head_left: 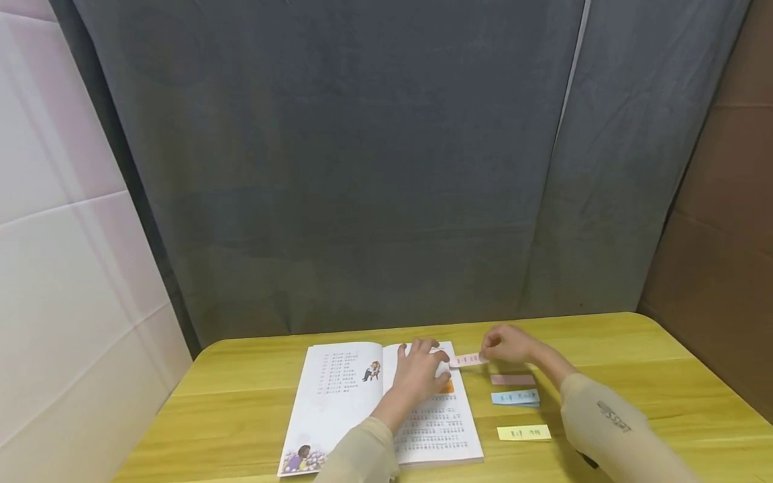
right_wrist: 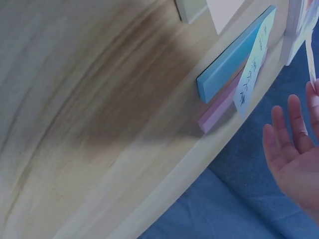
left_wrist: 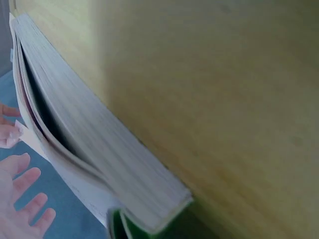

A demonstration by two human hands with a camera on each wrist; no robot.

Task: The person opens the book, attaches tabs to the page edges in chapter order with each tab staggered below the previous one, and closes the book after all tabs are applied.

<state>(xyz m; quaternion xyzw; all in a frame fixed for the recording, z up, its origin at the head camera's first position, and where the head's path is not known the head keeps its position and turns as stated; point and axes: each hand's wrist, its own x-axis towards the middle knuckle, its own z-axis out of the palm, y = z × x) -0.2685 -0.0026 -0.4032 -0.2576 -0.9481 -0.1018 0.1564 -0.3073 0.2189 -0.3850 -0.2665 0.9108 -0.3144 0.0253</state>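
Observation:
An open book (head_left: 338,396) lies on the yellow wooden table (head_left: 241,376). My left hand (head_left: 423,357) rests flat on its right page, fingers spread and relaxed; the left wrist view shows those fingers (left_wrist: 27,209) beside the thick page block (left_wrist: 99,149). Just right of the book's top corner, my right hand (head_left: 488,353) pinches one end of a pink sticky note (head_left: 468,360), whose other end reaches the page edge. In the right wrist view the palm (right_wrist: 294,164) faces the camera with the other fingers straight.
Three sticky pads lie in a column right of the book: pink (head_left: 513,380), blue (head_left: 515,397) with writing on top, yellow (head_left: 523,433). The blue pad (right_wrist: 234,55) and pink pad (right_wrist: 219,107) also show at the right wrist. A grey curtain (head_left: 362,168) hangs behind the table.

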